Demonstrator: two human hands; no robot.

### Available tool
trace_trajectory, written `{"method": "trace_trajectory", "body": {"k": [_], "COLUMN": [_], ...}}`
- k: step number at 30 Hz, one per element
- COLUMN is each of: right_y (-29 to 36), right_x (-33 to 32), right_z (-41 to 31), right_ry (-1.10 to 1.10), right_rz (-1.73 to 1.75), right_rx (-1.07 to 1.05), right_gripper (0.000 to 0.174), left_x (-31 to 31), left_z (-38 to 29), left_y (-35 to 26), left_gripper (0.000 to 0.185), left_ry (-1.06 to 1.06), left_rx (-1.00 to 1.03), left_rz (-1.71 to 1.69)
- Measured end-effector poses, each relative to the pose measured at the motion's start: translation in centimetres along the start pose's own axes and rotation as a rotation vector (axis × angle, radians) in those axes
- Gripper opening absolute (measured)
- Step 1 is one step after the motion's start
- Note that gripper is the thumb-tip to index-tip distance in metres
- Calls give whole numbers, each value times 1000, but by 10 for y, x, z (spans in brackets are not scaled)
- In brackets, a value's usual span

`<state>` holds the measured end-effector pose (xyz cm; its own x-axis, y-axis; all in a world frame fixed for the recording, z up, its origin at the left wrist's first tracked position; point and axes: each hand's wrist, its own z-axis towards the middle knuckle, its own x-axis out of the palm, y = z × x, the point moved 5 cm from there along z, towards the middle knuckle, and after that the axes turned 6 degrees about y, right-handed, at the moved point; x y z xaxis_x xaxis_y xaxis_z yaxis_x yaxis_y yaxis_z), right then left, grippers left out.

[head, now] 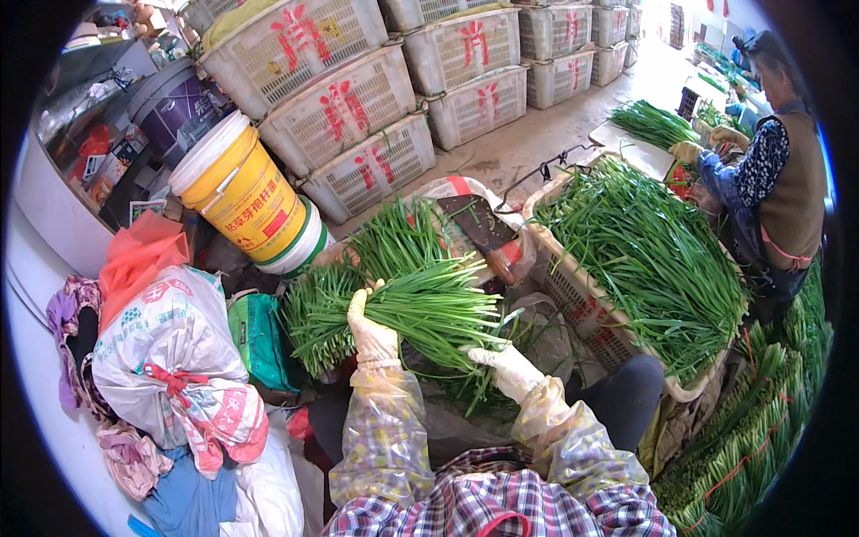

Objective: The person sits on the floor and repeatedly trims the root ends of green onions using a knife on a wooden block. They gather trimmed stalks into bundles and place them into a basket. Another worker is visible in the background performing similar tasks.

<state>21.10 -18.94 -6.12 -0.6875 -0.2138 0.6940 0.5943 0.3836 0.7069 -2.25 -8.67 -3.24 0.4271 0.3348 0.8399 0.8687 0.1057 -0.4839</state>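
Note:
My left hand (pixel 373 330), in a pale glove, grips a thick bunch of garlic chives (pixel 436 302) around its left part. The pale stem ends fan out to the right. My gloved right hand (pixel 511 370) is at the lower right stem ends, fingertips at the stalks; whether it pinches any cannot be told. Behind the held bunch lie more chives (pixel 402 235) in a heap, and another bundle (pixel 329 278) sits on the left. A cleaver (pixel 473 218) with a wooden handle rests beyond the bunch, its handle towards me.
On my right stands a plastic crate (pixel 584 309) heaped with chives, with tied bundles (pixel 745 429) below it. A yellow bucket (pixel 245 194) and a knotted white sack (pixel 168 342) are on my left. Stacked crates (pixel 349 114) line the back. A co-worker (pixel 785 168) handles chives at far right.

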Motion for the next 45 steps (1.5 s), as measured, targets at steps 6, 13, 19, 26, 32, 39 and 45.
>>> {"method": "trace_trajectory", "body": {"k": [6, 13, 19, 26, 32, 39, 45], "right_y": [14, 37, 26, 59, 3, -24, -4], "right_x": [1, 22, -10, -65, -34, -84, -103], "right_z": [-3, -30, -54, -26, 37, 12, 4], "right_ry": [-14, -90, 24, -414, 12, -17, -216], "right_rz": [325, 232, -215, -196, -23, -1245, -1613], "right_rx": [-30, -27, 47, -141, -85, 191, 128], "right_gripper": [35, 19, 18, 15, 44, 50, 57], "left_x": [12, -2, -15, -2, 9, 6, 11], "left_z": [-3, 16, 21, 8, -4, -7, -16], "left_y": [12, 6, -16, -23, -7, -38, -33], "left_gripper": [14, 17, 30, 26, 21, 18, 18], "left_ry": [37, 69, 155, 215, 200, 192, 225], "left_rx": [-32, -55, -55, -56, -86, 6, 21], "left_rz": [12, -96, -22, 54, 35, 90, 75]}}
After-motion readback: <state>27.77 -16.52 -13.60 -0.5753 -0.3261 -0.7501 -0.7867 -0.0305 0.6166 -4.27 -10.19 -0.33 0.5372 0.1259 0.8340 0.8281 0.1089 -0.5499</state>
